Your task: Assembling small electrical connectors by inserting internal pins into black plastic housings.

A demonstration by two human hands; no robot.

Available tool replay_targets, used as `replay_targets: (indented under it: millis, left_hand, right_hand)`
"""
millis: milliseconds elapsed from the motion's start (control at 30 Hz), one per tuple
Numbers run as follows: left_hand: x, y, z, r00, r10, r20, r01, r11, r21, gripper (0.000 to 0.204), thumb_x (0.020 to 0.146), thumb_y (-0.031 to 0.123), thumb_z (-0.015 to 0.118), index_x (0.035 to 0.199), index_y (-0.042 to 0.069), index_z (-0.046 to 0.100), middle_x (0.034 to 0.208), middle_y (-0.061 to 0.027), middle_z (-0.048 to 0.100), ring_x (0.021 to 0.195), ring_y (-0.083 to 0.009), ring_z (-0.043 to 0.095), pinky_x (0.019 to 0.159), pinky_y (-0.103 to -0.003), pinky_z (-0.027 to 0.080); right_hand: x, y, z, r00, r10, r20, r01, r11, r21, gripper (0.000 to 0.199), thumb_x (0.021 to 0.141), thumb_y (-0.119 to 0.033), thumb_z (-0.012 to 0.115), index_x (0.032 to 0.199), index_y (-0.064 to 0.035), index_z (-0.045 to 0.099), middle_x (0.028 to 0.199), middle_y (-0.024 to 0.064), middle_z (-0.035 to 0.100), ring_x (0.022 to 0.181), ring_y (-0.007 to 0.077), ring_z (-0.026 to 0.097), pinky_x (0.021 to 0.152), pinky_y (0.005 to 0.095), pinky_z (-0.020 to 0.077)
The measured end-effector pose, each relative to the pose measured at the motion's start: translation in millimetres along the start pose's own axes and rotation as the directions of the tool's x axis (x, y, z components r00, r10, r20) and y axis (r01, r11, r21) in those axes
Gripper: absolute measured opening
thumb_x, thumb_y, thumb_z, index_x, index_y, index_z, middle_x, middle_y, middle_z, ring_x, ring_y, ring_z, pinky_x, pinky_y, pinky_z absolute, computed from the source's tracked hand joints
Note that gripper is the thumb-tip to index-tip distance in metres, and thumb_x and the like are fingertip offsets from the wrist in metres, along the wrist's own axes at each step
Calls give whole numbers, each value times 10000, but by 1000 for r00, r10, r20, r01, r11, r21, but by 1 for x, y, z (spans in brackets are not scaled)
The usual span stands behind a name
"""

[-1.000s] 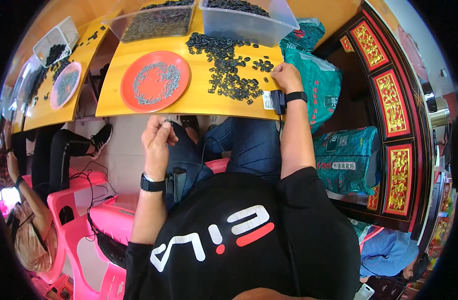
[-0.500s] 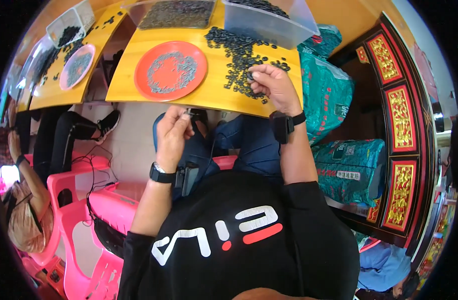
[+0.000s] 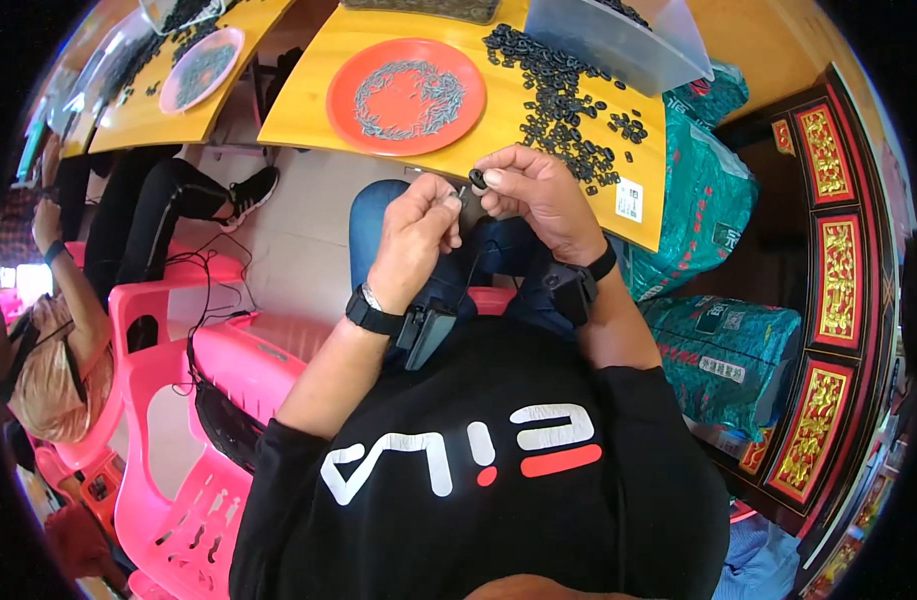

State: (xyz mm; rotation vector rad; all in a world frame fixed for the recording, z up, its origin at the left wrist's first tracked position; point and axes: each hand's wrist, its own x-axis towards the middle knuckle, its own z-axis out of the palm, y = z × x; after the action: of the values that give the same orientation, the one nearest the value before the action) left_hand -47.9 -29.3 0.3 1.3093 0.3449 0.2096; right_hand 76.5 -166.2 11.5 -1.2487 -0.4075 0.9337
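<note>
My right hand (image 3: 549,205) pinches a small black ring-shaped part (image 3: 478,179) between thumb and index finger. Just beside it, my left hand (image 3: 411,238) is closed, thumb pressed on the fingers, on a tiny thin grey piece that looks like a pin. The two sets of fingertips nearly meet in front of the table's near edge. Whether the pieces touch is too small to tell. Beyond my hands, a red plate (image 3: 340,98) holds many small grey metal pins. To its right, loose black parts (image 3: 559,100) are scattered over the yellow table (image 3: 289,122).
Behind the loose parts stands a clear plastic bin (image 3: 629,55) with more black pieces. Green sacks (image 3: 719,340) lie on the right beside a carved red-and-gold cabinet (image 3: 837,230). On the left are pink chairs (image 3: 159,420), another person's arm (image 3: 74,285) and a pink plate (image 3: 229,43).
My right hand has drawn back from the loose black parts with one ring-shaped part. My left hand has come up to meet it. The whole view has shifted.
</note>
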Motion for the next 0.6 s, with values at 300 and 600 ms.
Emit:
replay_targets:
  millis: [300, 600]
  left_hand:
    - [0, -1, 0, 999, -34, 15, 34, 999, 15, 104, 890, 121, 492, 817, 47, 503, 640, 8, 511, 540, -67, 483, 491, -204, 367]
    - [0, -1, 0, 999, -31, 15, 31, 999, 41, 120, 885, 130, 491, 802, 45, 506, 630, 4, 509, 531, -71, 474, 477, -212, 360]
  right_hand:
    - [8, 19, -8, 990, 49, 132, -83, 961, 265, 167, 897, -85, 555, 1034, 3, 595, 846, 56, 639, 697, 99, 597, 662, 220, 505]
    - [4, 14, 0, 995, 18, 98, -36, 981, 192, 160, 896, -91, 561, 1020, -1, 606, 822, 30, 623, 690, 81, 583, 652, 211, 496]
